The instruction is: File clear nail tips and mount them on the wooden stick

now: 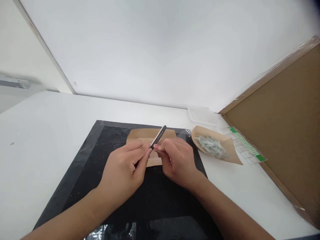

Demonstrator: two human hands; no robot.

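My left hand (127, 163) is closed, with thumb and index finger pinching the lower end of a slim black strip with a white edge that looks like a nail file (159, 136). The strip slants up and away to the right. Against its lower end, my right hand (178, 161) is closed too, thumb and index fingertips pressed together there. How much of the strip's end sits between the right fingertips is partly hidden. Beneath both hands lies a brown paper sheet (142, 134) on a black mat (95, 166).
On the right, a brown paper holder (232, 148) bears a heap of small translucent pieces (211, 146). Beside it lies a clear sheet with a green printed strip (247, 145). A clear plastic tray (202, 115) stands behind. A cardboard panel (282, 110) walls the right side of the white table (37, 133).
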